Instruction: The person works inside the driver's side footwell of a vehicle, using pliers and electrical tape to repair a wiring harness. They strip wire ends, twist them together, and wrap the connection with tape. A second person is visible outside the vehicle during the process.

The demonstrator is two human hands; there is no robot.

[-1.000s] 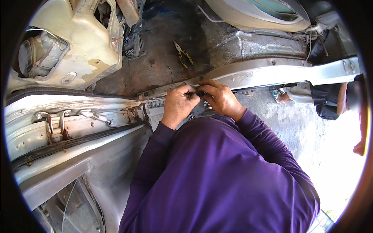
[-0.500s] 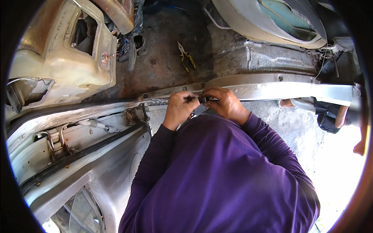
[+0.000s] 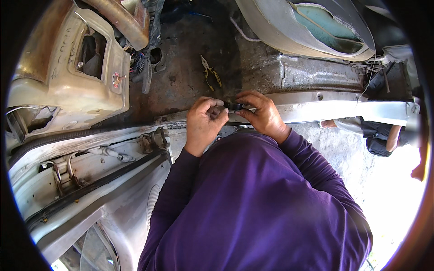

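Note:
A small dark, curved part [image 3: 234, 106] is held between my hands above the silver sill [image 3: 298, 106]. My left hand [image 3: 203, 122] has curled fingers closed at the part's left end. On its right, my right hand [image 3: 264, 115] pinches the same part between thumb and fingers. The part's exact shape is partly hidden by my fingertips. Just beyond the sill, long-nose pliers with yellow and black handles [image 3: 210, 72] lie on the stained cabin floor [image 3: 176, 81].
A beige dashboard piece [image 3: 68, 95] is at upper left, above a hinged door frame [image 3: 104, 135]. A cut-open grey panel [image 3: 271, 18] lies top right. Another person [image 3: 382, 140] is at the right edge. My purple-clothed body fills the lower middle.
Since one second ago, the view has shifted, with the dashboard lower. Both hands have lifted slightly off the sill, and more of the dark part shows between my fingers.

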